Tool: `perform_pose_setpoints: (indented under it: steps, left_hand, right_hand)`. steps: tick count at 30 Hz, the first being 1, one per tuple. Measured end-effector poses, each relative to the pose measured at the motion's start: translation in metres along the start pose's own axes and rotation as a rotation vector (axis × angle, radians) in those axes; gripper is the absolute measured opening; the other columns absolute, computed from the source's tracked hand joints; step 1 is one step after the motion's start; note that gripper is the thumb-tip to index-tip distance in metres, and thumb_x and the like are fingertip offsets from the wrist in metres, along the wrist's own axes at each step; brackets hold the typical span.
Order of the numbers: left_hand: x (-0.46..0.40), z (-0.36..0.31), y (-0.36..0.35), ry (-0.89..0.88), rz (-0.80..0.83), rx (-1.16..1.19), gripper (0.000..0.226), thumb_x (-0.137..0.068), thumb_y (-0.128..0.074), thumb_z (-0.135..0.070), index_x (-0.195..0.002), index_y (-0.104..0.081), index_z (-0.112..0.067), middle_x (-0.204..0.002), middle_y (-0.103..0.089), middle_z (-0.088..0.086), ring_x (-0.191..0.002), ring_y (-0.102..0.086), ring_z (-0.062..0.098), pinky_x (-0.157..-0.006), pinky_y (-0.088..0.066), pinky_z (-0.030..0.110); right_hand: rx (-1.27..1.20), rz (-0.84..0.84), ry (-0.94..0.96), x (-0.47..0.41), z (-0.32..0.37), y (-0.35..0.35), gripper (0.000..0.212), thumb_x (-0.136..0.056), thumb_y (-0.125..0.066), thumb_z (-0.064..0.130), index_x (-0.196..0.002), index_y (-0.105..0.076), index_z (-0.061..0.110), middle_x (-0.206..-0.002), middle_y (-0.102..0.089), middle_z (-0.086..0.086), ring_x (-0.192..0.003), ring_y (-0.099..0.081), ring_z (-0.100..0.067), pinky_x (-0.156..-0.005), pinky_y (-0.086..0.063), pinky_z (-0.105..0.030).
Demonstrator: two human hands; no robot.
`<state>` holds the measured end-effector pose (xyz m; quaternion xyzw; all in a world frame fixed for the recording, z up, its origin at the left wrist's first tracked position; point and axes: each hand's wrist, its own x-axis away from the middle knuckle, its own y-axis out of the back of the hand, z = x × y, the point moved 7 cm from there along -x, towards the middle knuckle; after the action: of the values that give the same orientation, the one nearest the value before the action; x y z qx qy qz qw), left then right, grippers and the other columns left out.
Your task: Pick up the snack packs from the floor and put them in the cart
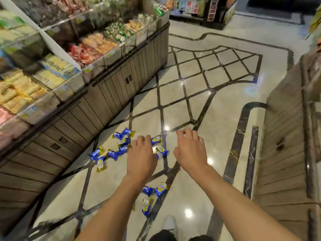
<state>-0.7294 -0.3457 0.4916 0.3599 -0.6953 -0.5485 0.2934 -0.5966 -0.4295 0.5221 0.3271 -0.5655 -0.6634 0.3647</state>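
Both hands' grip loose, left hand (141,157), right hand (191,150), blue-gold snack packs (112,153) scattered

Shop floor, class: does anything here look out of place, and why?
Yes. Blue-and-gold snack packs lie scattered on the polished floor beside the display counter, a few more near the person's feet. Both hands, left hand and right hand, hover above them, holding nothing.

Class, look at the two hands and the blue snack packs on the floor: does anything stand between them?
Nothing visible does. The left hand and right hand hang empty above the snack packs on bare floor.
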Motion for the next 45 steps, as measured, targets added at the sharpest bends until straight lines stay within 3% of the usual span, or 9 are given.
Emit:
perform_pose_setpoints:
  steps: [5,11,17,27,34,38,45]
  left_hand:
    - [-0.072,-0.026,0.002,0.071,-0.041,0.03,0.069,-0.088,-0.065,-0.024,-0.147,-0.031,-0.016,-0.142,-0.042,0.007,-0.129,-0.041,0.026,-0.106,-0.04,0.037]
    - [-0.164,-0.05,-0.019,0.265,-0.027,0.041,0.067,-0.087,-0.062,-0.019,-0.147,-0.031,-0.018,-0.141,-0.041,0.005,-0.127,-0.04,0.025,-0.101,-0.041,0.036]
    - [-0.224,-0.065,-0.019,0.484,-0.094,0.018,0.065,-0.083,-0.068,-0.03,-0.14,-0.04,-0.015,-0.132,-0.048,0.007,-0.117,-0.046,0.028,-0.093,-0.045,0.039]
    - [-0.28,-0.019,-0.006,0.825,-0.203,0.036,0.063,-0.085,-0.066,-0.029,-0.141,-0.039,-0.016,-0.131,-0.049,0.006,-0.118,-0.046,0.027,-0.094,-0.044,0.036]
    - [-0.312,0.028,-0.029,1.002,-0.203,0.087,0.058,-0.087,-0.062,-0.028,-0.138,-0.039,-0.014,-0.128,-0.048,0.008,-0.115,-0.044,0.028,-0.086,-0.043,0.036]
    - [-0.32,0.039,-0.041,1.111,-0.186,0.117,0.064,-0.09,-0.061,-0.031,-0.145,-0.033,-0.014,-0.138,-0.041,0.009,-0.119,-0.044,0.03,-0.088,-0.045,0.039]
    - [-0.329,0.052,-0.086,1.33,-0.161,0.147,0.062,-0.088,-0.059,-0.028,-0.144,-0.035,-0.016,-0.131,-0.047,0.006,-0.114,-0.048,0.028,-0.087,-0.044,0.037]
  right_hand:
    - [0.002,0.011,0.076,-0.082,-0.026,0.006,0.048,-0.086,-0.061,0.026,-0.131,-0.046,0.02,-0.128,-0.047,-0.005,-0.116,-0.045,-0.026,-0.092,-0.042,-0.038]
    - [-0.013,0.01,0.269,-0.194,-0.056,-0.006,0.047,-0.089,-0.061,0.028,-0.133,-0.045,0.021,-0.13,-0.047,-0.005,-0.116,-0.045,-0.025,-0.093,-0.043,-0.038]
    - [-0.051,0.049,0.487,-0.297,-0.07,-0.002,0.048,-0.086,-0.062,0.026,-0.132,-0.047,0.02,-0.129,-0.047,-0.005,-0.117,-0.045,-0.026,-0.091,-0.04,-0.038]
    - [-0.022,0.143,0.826,-0.403,0.009,-0.033,0.047,-0.085,-0.064,0.029,-0.128,-0.046,0.023,-0.128,-0.046,-0.003,-0.113,-0.045,-0.022,-0.087,-0.042,-0.035]
    - [0.025,0.217,0.999,-0.442,0.067,-0.077,0.048,-0.083,-0.063,0.026,-0.127,-0.046,0.023,-0.124,-0.047,-0.003,-0.11,-0.046,-0.022,-0.087,-0.042,-0.035]
    - [0.069,0.273,1.114,-0.457,0.091,-0.099,0.048,-0.084,-0.062,0.029,-0.128,-0.046,0.022,-0.125,-0.047,-0.003,-0.113,-0.046,-0.023,-0.089,-0.043,-0.036]
    - [0.106,0.395,1.356,-0.475,0.116,-0.165,0.049,-0.085,-0.062,0.028,-0.13,-0.046,0.02,-0.129,-0.046,-0.006,-0.115,-0.045,-0.027,-0.086,-0.041,-0.037]
